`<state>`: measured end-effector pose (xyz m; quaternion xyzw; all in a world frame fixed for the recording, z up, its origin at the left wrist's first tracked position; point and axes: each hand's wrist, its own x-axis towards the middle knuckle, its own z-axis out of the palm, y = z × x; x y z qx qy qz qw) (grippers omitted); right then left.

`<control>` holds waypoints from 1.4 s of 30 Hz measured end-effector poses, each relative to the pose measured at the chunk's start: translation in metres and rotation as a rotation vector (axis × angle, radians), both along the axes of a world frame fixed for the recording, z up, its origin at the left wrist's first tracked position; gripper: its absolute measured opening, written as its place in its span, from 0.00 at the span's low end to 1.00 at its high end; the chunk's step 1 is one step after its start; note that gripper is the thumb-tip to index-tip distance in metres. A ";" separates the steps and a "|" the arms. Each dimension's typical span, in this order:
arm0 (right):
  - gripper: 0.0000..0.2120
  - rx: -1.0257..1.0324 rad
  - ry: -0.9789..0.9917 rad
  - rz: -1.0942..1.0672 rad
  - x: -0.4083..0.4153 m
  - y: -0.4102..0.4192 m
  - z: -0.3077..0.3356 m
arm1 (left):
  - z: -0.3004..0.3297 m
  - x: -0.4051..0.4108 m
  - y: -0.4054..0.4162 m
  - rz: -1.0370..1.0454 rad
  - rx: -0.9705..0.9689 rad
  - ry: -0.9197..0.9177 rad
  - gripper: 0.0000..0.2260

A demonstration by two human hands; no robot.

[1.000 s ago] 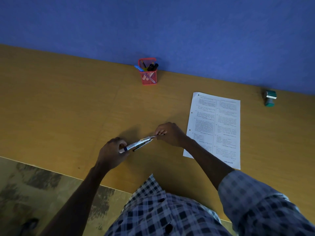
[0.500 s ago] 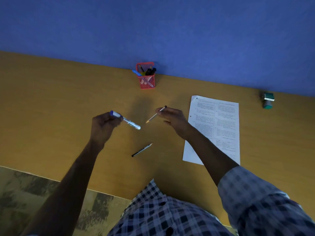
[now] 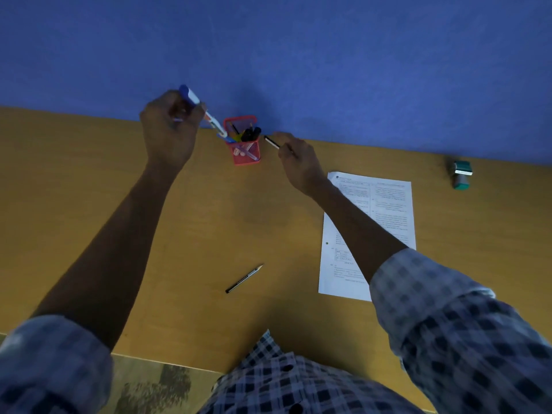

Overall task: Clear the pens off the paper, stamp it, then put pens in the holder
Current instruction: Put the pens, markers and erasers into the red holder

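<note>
The left hand (image 3: 168, 131) grips a marker (image 3: 203, 113), tip down at the holder (image 3: 244, 143). The right hand (image 3: 295, 161) pinches a pencil (image 3: 271, 142) just right of the holder. Another pencil (image 3: 244, 278) lies nearer on the table (image 3: 209, 222), left of the paper (image 3: 385, 204); the stamp (image 3: 461, 174) sits far right.

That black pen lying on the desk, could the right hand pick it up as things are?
Probably not at once: the right hand already pinches a pencil near the red holder. Nothing covers the black pen.
</note>
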<state>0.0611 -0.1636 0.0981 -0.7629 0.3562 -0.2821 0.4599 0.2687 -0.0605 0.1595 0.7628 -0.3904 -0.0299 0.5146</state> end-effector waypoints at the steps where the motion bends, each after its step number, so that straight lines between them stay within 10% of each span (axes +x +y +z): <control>1: 0.14 -0.024 0.014 0.010 0.003 -0.005 0.004 | 0.003 0.001 -0.008 -0.019 0.003 -0.028 0.07; 26: 0.15 -0.201 0.460 0.065 0.107 -0.071 0.007 | -0.057 0.015 -0.072 -0.064 0.522 -0.246 0.15; 42: 0.15 -0.374 0.330 -0.033 0.031 0.000 -0.021 | -0.088 -0.022 0.000 0.040 0.367 -0.215 0.22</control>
